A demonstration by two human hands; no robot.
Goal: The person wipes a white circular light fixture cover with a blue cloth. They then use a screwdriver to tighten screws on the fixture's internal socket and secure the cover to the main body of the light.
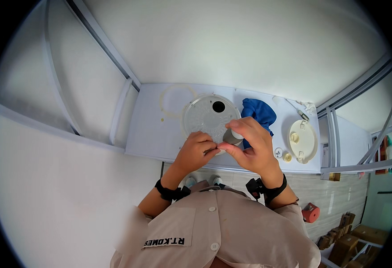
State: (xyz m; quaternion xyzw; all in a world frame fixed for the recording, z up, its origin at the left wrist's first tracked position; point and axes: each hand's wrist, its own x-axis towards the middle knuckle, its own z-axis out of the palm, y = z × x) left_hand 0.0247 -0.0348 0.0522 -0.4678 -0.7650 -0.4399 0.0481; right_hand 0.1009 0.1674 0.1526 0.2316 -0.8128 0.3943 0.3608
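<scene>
In front of me on the table is a round, pale grey tub or drum (202, 118) with a black round opening (218, 106) in its top. My right hand (256, 147) is over its near right side, curled round a short grey cylinder with a white end (233, 136). I cannot tell exactly what that cylinder is. My left hand (196, 152) is beside it, fingers bent and thumb pressed against them, its tips close to the right thumb. Whatever it pinches, if anything, is hidden. A crumpled blue cloth (258, 114) lies just beyond my right hand.
To the right is an oval cream lid (310, 142), beside two small round caps (287, 157). A brush-like tool (302, 115) lies at the far right corner. Metal frame posts (332, 138) edge both table ends. On the floor stands a red bucket-like object (311, 213), with cardboard boxes (344, 250) farther right.
</scene>
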